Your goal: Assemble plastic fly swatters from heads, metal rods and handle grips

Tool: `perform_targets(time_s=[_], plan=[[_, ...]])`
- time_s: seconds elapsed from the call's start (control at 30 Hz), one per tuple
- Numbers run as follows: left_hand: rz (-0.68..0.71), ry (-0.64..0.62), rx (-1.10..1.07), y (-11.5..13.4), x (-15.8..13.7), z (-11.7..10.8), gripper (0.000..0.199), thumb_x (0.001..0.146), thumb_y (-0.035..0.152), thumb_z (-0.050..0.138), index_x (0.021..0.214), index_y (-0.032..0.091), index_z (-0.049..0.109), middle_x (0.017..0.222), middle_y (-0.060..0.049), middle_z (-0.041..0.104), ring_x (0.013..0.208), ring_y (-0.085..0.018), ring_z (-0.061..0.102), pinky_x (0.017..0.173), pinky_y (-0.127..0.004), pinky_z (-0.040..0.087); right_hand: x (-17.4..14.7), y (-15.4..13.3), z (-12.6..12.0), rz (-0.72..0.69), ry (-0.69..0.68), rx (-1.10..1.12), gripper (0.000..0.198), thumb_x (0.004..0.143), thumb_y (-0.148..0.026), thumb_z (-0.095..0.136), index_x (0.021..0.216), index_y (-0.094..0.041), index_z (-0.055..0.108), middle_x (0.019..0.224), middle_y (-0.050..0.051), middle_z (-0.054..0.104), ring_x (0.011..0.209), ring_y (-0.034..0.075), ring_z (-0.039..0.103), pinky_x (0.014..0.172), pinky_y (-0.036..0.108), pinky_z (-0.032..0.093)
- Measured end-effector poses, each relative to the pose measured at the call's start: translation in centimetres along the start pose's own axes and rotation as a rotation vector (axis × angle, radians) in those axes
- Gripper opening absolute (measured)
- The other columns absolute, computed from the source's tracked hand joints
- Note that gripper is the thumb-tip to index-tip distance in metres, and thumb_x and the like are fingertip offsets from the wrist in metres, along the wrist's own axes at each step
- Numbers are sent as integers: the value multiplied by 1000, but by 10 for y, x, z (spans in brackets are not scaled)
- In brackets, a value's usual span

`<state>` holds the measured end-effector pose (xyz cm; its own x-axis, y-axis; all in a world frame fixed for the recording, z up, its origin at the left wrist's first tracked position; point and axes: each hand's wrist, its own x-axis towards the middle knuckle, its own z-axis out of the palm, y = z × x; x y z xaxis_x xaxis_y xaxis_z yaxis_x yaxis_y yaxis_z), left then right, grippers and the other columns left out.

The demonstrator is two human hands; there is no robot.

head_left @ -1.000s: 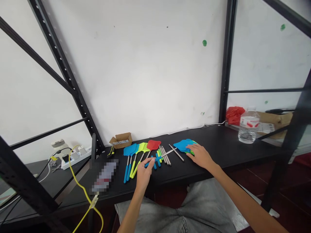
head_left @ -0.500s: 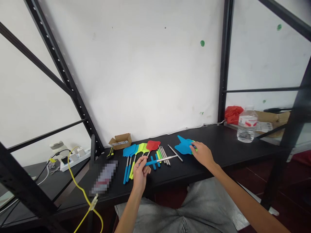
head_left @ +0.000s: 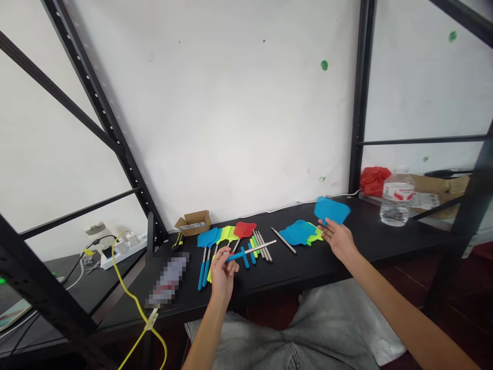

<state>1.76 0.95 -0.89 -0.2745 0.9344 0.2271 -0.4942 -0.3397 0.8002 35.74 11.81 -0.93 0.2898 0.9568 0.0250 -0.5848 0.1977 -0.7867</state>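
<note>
My left hand point(head_left: 223, 267) is closed on a blue-handled metal rod point(head_left: 252, 250), whose bare end points right. In my right hand point(head_left: 337, 237) a loose blue fly swatter head point(head_left: 332, 209) is pinched by its lower edge, raised above the table. Just left of that hand lies a pile of blue swatter heads point(head_left: 298, 233) with yellow-green ones point(head_left: 315, 235) partly beneath. A single metal rod point(head_left: 284, 240) rests beside the pile. Several grey rods point(head_left: 265, 245) and short blue and green handles point(head_left: 251, 254) lie behind the held rod. Farther left are swatters with blue point(head_left: 208, 237), yellow-green and red heads point(head_left: 245, 229).
On the black table point(head_left: 269, 285) are a small cardboard box point(head_left: 193, 223), a yellow-black cutter point(head_left: 177, 241) and a blurred flat object point(head_left: 169, 280). A yellow cable point(head_left: 131, 294) runs at left. A water bottle point(head_left: 397, 198) stands right, near a red bag point(head_left: 374, 181).
My right hand has lifted a blue swatter head off the pile, up and to the right. My left hand still holds the rod, now tilted slightly more upward.
</note>
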Motion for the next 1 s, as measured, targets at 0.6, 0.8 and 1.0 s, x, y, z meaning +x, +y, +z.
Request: perform_targets(time_s=[0.6,0.8,1.0], plan=[[26,79,8,-3,4,3,25,69,30,75,84,18,60,52,8,41,47,-7,40,49,-22,37,-45,47,42,-153,-302,-194,29,63,-34,82,72,-19,58,64,-2,60,54,13,55,47,24,42],[8,123,41,-4,6,2,28,66,30,77,85,17,61,59,4,51,55,-10,49,49,-23,40,-45,47,41,-26,-236,-101,38,64,-38,80,93,-20,62,77,2,68,64,21,66,47,28,52],[3,110,54,-4,5,1,27,66,30,77,84,18,61,60,4,51,56,-10,50,50,-22,40,-50,37,41,81,-305,71,68,78,-40,66,139,-38,36,90,-1,70,70,21,69,49,30,56]])
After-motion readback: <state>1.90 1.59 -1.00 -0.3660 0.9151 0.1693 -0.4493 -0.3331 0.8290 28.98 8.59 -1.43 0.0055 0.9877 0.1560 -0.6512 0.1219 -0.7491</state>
